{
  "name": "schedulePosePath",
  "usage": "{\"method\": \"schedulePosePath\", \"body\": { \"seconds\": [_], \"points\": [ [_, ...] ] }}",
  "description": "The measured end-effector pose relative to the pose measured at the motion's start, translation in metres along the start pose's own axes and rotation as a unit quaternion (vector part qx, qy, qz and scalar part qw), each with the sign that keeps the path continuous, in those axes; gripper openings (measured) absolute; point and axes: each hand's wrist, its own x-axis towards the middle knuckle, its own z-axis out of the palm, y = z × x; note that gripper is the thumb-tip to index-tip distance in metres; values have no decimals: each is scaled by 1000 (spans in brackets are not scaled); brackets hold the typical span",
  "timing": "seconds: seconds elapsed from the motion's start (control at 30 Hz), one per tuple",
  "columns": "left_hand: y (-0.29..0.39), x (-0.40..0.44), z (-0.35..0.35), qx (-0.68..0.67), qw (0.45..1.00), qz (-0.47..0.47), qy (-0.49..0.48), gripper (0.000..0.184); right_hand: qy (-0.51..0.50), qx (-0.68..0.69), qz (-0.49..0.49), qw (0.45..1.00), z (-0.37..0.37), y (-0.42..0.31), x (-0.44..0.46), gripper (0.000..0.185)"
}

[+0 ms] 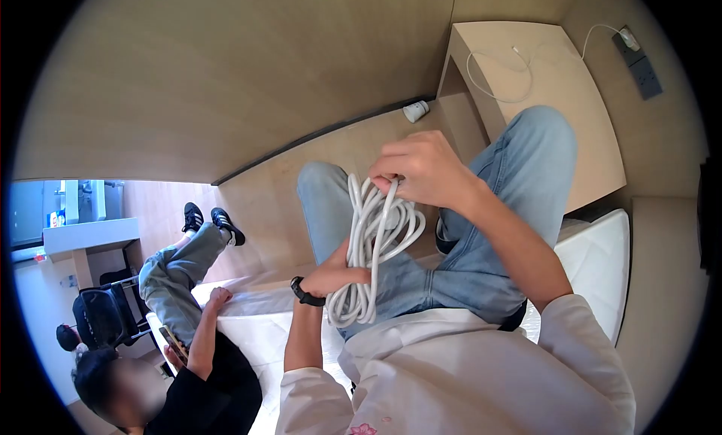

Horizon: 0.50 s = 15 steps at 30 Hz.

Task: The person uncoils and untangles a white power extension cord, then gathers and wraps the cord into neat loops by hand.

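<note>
Looks like coiling from here: left hand [337, 275] clasps the white cable [367, 235], right hand [423, 166] pinches its upper loops; next calls for a steady hold.

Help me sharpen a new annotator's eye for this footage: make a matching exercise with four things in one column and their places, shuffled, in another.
Things
1. Coiled white cable
2. Black wristband
3. Thin white cord
4. Black shoes

Places
A. Partly on the wooden cabinet
B. Worn by the other person
C. Held in the left hand and right hand
D. Around the left hand's wrist

Pairs: 1-C; 2-D; 3-A; 4-B
</note>
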Motion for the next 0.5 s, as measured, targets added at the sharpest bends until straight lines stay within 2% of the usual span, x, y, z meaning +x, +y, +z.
{"method": "schedulePosePath", "body": {
  "seconds": [0.1, 0.27, 0.37, 0.43, 0.5],
  "points": [
    [3, -10, -4, -28, 999, -21, -7, 80, -13, 8, 22, 1000, 1, -2, 2, 13],
    [-4, -12, -8, -16, 1000, 8, -19, 84, 6, 8, 12, 1000, 3, 0, 3, 12],
    [-22, -9, -15, -84, 995, -13, -51, 86, 14, 39, 24, 999, 10, 2, 3, 15],
    [-23, -4, -8, -197, 970, 38, -138, 84, 13, 67, 47, 997, 11, 2, 5, 17],
    [-22, -4, -1, -225, 964, 38, -140, 82, -15, 110, 100, 989, 8, 3, 10, 21]
  ]
}}
